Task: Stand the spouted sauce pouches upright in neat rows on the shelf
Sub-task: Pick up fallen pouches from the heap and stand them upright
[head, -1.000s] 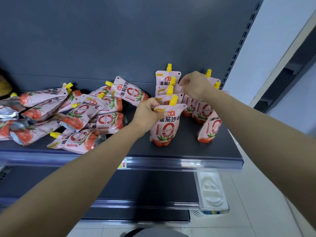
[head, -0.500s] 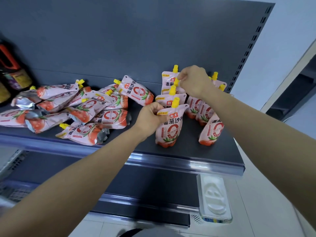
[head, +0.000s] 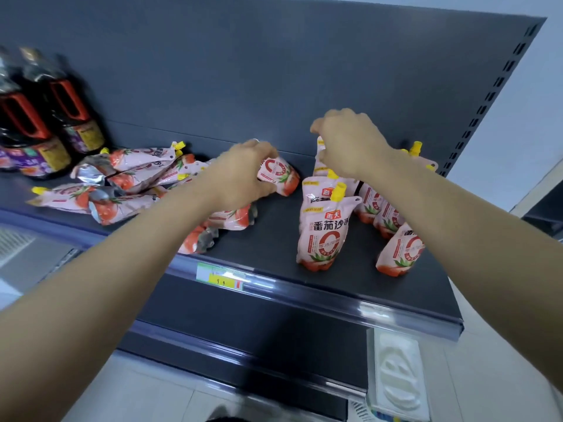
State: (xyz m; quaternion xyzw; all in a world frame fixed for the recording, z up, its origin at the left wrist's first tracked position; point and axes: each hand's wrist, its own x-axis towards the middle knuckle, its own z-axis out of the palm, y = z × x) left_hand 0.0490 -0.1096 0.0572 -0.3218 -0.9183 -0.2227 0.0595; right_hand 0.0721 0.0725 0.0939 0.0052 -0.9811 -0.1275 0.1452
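Here, left hand point(head: 240, 175) grasping a lying pouch point(head: 278, 175), right hand point(head: 347, 144) pinching an upright pouch's point(head: 323, 166) top.

Left hand point(head: 243, 175) on pouch point(head: 278, 175) (lying)

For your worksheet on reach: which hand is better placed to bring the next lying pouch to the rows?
Left. The left hand is already closed on a lying pouch at the pile's edge, while the right hand is busy among the upright pouches.
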